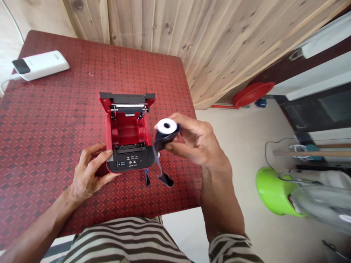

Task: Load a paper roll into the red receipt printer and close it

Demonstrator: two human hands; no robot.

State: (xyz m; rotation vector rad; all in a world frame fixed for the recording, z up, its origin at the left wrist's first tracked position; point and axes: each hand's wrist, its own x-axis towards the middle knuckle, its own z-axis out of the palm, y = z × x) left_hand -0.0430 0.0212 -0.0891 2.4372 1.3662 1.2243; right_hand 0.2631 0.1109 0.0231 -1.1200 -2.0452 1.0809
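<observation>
A small red and black thermal printer (134, 159) stands on the patterned table with its lid (127, 98) raised. Its red paper bay (127, 131) shows bare inside. My left hand (89, 168) grips the printer's front left corner, fingers along its side and thumb below. Just right of the printer, my right hand (194, 140) pinches a paper roll (166, 126), white at its end with a dark outer side. From the roll a loose dark strip (166, 179) hangs toward the table. Another bit of dark strip (147, 179) shows by the printer's front edge.
A white power bank (41, 65) with a cable lies at the far left of the red table (82, 84). Wooden planks (164, 25) rise behind the table. On the floor to the right are a green tub (270, 191) and a red basin (252, 94).
</observation>
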